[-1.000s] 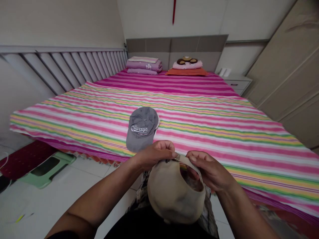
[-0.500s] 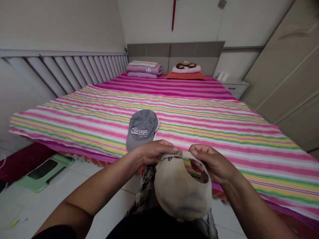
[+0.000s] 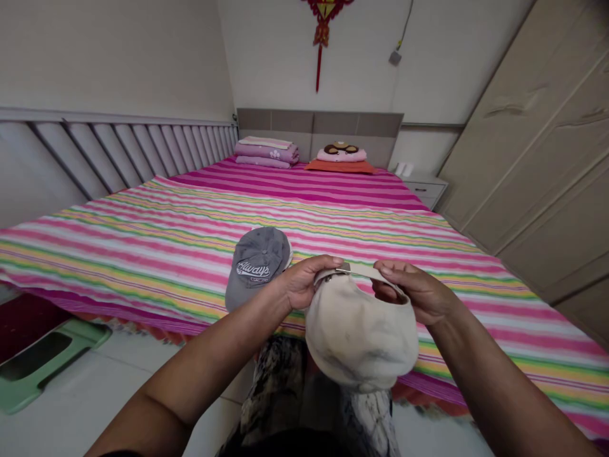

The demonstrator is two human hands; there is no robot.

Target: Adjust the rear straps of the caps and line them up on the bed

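A cream baseball cap hangs between my hands, its back strap uppermost and its crown toward me, with greyish smudges on the cloth. My left hand pinches the strap beside its metal buckle. Closed on the strap's other end is my right hand, its thumb on top and some fingers behind. Left of the cream cap, a grey cap with white "Always" lettering lies on the striped bed, partly covered by my left forearm. Something pale shows beneath the grey cap's right edge.
The bed has a striped cover and a grey headboard. Folded purple bedding and an orange pillow lie at its far end. A green stool stands on the floor at left; a white nightstand is at back right.
The view has tilted up and shifted, showing more of the red wall hanging. Both hands still hold the strap, and the cream cap's crown now looks more flattened and creased.
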